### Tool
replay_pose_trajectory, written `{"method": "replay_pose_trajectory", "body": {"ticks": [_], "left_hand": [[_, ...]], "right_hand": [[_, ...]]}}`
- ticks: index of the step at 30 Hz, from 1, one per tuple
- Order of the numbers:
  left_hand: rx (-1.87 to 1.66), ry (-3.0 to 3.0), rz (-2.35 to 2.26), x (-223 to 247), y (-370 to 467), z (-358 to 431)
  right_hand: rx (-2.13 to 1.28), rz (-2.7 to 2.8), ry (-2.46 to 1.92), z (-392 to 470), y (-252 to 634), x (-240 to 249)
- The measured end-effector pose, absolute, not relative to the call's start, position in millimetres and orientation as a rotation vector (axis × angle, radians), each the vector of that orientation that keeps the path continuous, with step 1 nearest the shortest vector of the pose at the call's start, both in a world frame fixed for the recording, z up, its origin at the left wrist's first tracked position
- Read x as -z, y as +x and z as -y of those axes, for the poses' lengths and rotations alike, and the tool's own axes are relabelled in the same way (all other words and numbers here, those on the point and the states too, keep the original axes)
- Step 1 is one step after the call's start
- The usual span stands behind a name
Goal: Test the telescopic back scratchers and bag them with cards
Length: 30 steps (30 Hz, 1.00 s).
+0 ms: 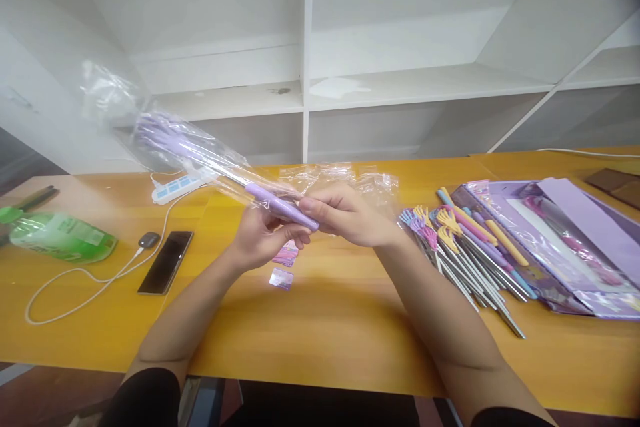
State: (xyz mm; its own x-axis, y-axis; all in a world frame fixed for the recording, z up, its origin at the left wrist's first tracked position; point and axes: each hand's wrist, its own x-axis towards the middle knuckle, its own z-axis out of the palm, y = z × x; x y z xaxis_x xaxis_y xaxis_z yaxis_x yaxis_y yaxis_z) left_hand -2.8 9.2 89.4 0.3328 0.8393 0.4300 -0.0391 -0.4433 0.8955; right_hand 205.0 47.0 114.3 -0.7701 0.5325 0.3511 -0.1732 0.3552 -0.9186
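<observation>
A purple back scratcher (280,205) with a hand-shaped head is inside a clear plastic bag (227,155). It slants up to the left above the table. My left hand (257,237) is closed round the handle from below. My right hand (347,213) pinches the bag and handle near the lower end. Small printed cards (281,278) lie on the table below my hands. More clear bags (320,177) lie behind them. On the right is a pile of back scratchers (470,247) with yellow, pink, purple and blue parts and metal rods.
On the orange table (325,340), a green bottle (65,237), a phone (166,262), a white cable and a power strip (177,188) are at the left. A purple box (555,293) stands right. White shelves (430,87) rise behind.
</observation>
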Motion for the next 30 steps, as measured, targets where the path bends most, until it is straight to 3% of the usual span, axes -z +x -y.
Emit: {"method": "replay_pose_trajectory", "body": {"ticks": [11,15,20,30], "left_hand": [[-1.379,1.938,-0.517,-81.5,-4.0,-10.7],[-1.369,1.813,-0.677,-86.9,-4.2,-12.6],[-1.103,1.664,-0.903,-94.3,-10.3,-18.1],[-0.489,2.015,-0.899,-93.8,-2.4,-12.6]], "right_hand": [[-1.721,1.92,-0.25,-45.6,202.3,-113.2],[-1.569,1.812,-0.342,-42.5,195.2,-112.6],[-1.107,1.964,-0.665,-41.2,200.2,-121.1],[-1.071,1.802,-1.102,-5.9,251.9,-102.9]]}}
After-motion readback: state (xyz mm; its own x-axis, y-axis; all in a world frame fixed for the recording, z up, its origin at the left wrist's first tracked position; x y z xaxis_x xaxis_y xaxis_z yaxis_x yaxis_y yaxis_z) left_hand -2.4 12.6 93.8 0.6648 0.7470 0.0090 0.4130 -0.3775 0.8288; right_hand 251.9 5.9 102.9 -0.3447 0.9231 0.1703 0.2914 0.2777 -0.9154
